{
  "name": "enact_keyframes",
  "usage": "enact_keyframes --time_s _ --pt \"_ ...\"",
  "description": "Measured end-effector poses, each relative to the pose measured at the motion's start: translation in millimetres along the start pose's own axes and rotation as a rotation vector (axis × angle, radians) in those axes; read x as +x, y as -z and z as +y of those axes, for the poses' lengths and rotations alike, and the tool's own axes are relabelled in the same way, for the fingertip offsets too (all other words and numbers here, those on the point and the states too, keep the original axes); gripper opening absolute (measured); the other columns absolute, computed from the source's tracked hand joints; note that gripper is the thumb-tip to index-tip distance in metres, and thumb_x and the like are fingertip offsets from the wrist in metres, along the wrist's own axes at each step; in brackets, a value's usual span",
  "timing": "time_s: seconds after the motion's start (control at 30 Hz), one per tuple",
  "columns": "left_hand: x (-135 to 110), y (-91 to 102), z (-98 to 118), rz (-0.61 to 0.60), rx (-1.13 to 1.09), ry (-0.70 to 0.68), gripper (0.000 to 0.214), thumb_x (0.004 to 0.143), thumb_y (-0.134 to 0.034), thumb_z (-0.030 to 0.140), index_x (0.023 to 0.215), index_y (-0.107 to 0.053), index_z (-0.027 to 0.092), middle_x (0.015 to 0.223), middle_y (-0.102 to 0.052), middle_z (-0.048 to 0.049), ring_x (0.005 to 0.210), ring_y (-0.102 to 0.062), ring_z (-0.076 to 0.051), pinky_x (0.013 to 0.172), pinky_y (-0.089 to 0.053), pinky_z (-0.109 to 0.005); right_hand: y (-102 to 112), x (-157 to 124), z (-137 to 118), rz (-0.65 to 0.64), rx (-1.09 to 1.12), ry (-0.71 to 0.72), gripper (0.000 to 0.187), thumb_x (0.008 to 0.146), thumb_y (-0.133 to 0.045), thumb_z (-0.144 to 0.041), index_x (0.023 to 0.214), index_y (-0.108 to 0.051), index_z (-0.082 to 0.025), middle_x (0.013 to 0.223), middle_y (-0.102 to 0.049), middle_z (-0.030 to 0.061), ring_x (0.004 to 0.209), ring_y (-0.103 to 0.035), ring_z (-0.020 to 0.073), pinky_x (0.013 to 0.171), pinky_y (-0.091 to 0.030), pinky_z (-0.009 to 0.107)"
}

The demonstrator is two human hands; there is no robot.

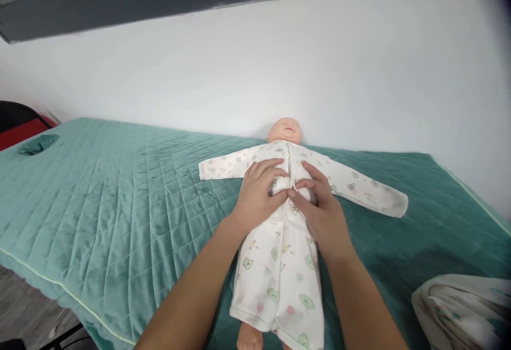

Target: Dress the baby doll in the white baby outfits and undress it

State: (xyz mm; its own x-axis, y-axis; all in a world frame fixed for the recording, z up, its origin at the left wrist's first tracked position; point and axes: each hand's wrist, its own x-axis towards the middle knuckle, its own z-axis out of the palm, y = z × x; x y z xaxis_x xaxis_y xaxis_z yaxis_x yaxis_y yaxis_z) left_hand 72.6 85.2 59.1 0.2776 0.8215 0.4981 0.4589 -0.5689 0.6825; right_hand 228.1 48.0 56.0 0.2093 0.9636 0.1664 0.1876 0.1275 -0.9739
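Observation:
A baby doll [286,129] lies on its back, head at the wall, in a white printed baby shirt [361,185] and white trousers with green and pink prints [275,281]. Both hands work at the shirt's front opening, around chest and belly. My left hand [263,188] curls over one front edge, thumb and fingers closed on the cloth. Opposite it, my right hand [321,201] pinches the other edge between thumb and forefinger. The two thumbs meet at the middle. Any fastener between the fingertips is hidden. Both sleeves spread outward, and a bare foot [250,338] shows below a trouser leg.
A green quilted cover [159,206] spreads over the bed, with a round hole [39,145] at its far left. Bunched whitish cloth [463,307] lies at the lower right. A white wall [247,73] stands behind the head. Something red and black [24,126] is at the left.

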Motion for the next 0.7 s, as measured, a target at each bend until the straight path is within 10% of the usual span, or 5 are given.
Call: enact_keyframes --time_s 0.27,0.47,0.7 --pt "-1.6 0.4 0.9 0.021 -0.051 0.023 0.006 0.093 -0.064 0.027 0.088 -0.065 0.024 0.141 -0.061 -0.0048 0.134 -0.052 -0.023 0.119 -0.035 -0.045 4.9 9.2 7.7 0.360 0.494 -0.291 0.028 0.069 -0.077 -0.034 0.077 -0.052 -0.024 0.077 -0.061 -0.0030 0.072 -0.062 0.0171 0.066 -0.053 0.031" --pt "-2.1 0.7 1.4 0.015 0.001 -0.005 0.016 0.094 -0.063 0.030 0.110 -0.066 0.027 0.144 -0.058 -0.0066 0.135 -0.051 -0.023 0.118 -0.035 -0.044 3.8 10.6 7.1 0.357 0.367 -0.293 0.037 0.069 -0.083 -0.042 0.095 -0.066 -0.024 0.086 -0.063 -0.0018 0.075 -0.061 0.0155 0.065 -0.052 0.028" --pt "-0.4 0.6 -0.4 0.030 -0.037 -0.040 0.006 0.095 -0.060 0.024 0.092 -0.065 0.024 0.136 -0.064 -0.0050 0.130 -0.055 -0.022 0.117 -0.035 -0.044 7.0 13.0 12.7 0.280 0.298 -0.320 0.026 0.069 -0.080 -0.038 0.077 -0.061 -0.023 0.069 -0.060 -0.0050 0.062 -0.054 0.0138 0.057 -0.046 0.027"
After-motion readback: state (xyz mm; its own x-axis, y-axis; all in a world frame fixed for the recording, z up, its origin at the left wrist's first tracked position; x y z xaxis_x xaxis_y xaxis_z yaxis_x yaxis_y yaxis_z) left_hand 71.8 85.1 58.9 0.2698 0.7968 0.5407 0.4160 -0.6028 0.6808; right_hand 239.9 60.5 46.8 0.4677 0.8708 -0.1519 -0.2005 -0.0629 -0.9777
